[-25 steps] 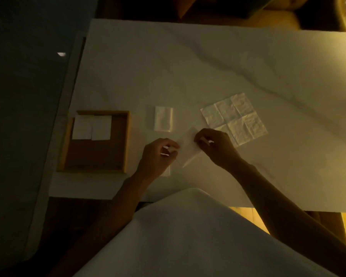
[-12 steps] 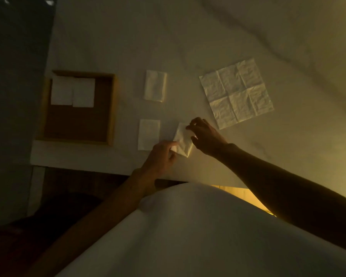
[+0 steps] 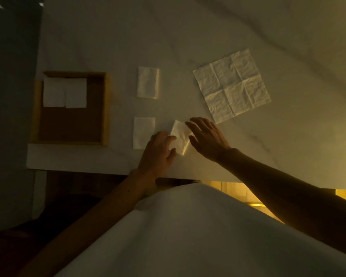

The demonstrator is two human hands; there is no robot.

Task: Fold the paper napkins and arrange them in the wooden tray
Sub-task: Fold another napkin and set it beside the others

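Observation:
A small folded napkin (image 3: 179, 136) lies tilted on the white table between my hands. My left hand (image 3: 158, 150) rests its fingers on the napkin's lower left part. My right hand (image 3: 206, 136) lies flat with spread fingers on its right edge. Two more folded napkins lie to the left: one (image 3: 143, 132) beside my left hand, one (image 3: 148, 82) farther back. An unfolded creased napkin (image 3: 232, 84) lies spread out at the right. The wooden tray (image 3: 106, 108) at the left holds two folded napkins (image 3: 65, 92) side by side in its far end.
The marble-patterned table (image 3: 188, 37) ends at a near edge just under my wrists and at a left edge beside the tray. My white clothing (image 3: 178, 226) fills the lower view. The scene is dim.
The napkin between my hands has gone from a loose half-folded sheet to a small flat packet. My right hand has opened flat on it, and the head view has shifted closer.

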